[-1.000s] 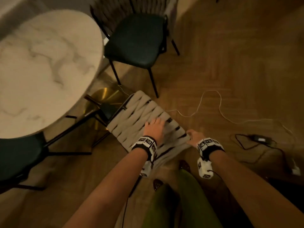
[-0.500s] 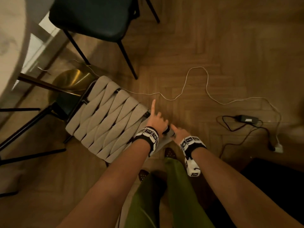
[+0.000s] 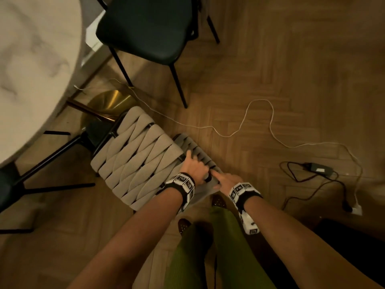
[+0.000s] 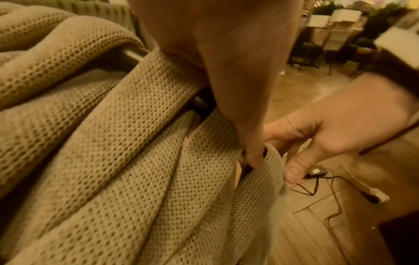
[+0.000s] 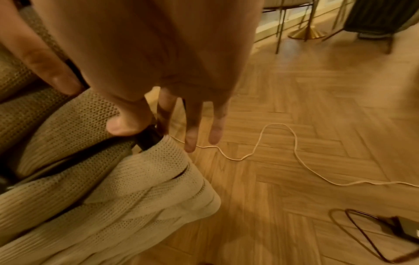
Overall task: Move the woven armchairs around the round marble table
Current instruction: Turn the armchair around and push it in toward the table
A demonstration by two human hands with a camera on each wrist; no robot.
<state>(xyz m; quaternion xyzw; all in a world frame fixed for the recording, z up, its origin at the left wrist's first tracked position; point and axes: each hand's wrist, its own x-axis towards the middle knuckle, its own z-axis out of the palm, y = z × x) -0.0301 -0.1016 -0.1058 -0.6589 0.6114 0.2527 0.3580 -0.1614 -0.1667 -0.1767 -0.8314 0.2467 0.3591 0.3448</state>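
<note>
The woven armchair (image 3: 135,161), beige straps on a black frame, stands with its back toward me beside the round marble table (image 3: 31,80). My left hand (image 3: 196,165) grips the top rail of the chair back near its right corner; in the left wrist view its thumb (image 4: 249,152) is tucked between two straps. My right hand (image 3: 218,180) holds that same corner. Its thumb (image 5: 127,123) presses on the black frame bar (image 5: 147,139), one finger goes behind the bar, and the other fingers (image 5: 192,136) hang straight. The chair's seat is hidden under the back.
A dark-seated chair (image 3: 145,28) stands beyond the woven one, another (image 3: 6,184) at far left. The table's brass base (image 3: 112,101) is close to the chair. A white cable (image 3: 260,113), a black power adapter (image 3: 314,166) and a plug (image 3: 354,209) lie on the wooden floor to the right.
My left index finger, stretched out half a second ago, now lies curled on the rail. Both hands stay at the chair's back corner. The view has swung back toward the table.
</note>
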